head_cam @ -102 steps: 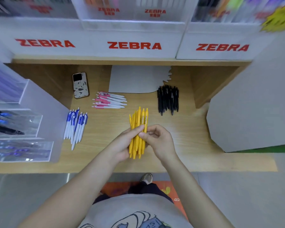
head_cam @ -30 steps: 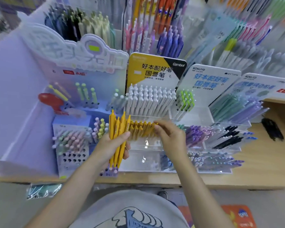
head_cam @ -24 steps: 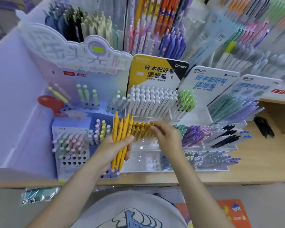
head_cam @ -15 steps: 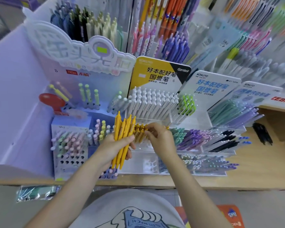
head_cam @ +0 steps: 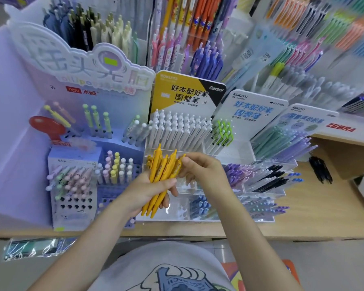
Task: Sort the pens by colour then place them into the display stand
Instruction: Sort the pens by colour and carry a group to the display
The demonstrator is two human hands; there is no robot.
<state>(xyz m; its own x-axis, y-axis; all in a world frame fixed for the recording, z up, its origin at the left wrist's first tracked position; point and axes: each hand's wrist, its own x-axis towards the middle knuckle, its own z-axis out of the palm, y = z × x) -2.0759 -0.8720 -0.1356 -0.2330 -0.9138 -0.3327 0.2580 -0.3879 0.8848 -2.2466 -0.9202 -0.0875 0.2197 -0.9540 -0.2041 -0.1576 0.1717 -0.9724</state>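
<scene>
Head view: both hands meet over the clear display stand (head_cam: 235, 152), at the compartment just below the row of white pens (head_cam: 177, 131).
Left grip: the left hand (head_cam: 147, 185) holds a bundle of yellow pens (head_cam: 162, 177), fingers wrapped round the middle, clicker ends up and tips hanging below the palm.
Right grip: the right hand (head_cam: 200, 171) pinches the top of the rightmost pen in that bundle; whether it holds that pen alone I cannot tell.
Change: half a second ago the right hand was down at the compartment, setting yellow pens there; now it is back at the bundle; three seconds ago the whole bundle was over the table (head_cam: 324, 196), well away from the stand.
Placed so far: a few yellow pens (head_cam: 148, 161) show in the compartment behind the bundle; most are hidden by it.
Meaning: I judge the yellow batch is going in a few at a time, and another pen is about to be drawn off.
Left to do: the black pens (head_cam: 320, 170) lie on the table to the right, apart from the stand; the other sorted colours are out of view.
Risk: pulling one pen may drag its neighbours loose; the left grip should stay firm.
</scene>
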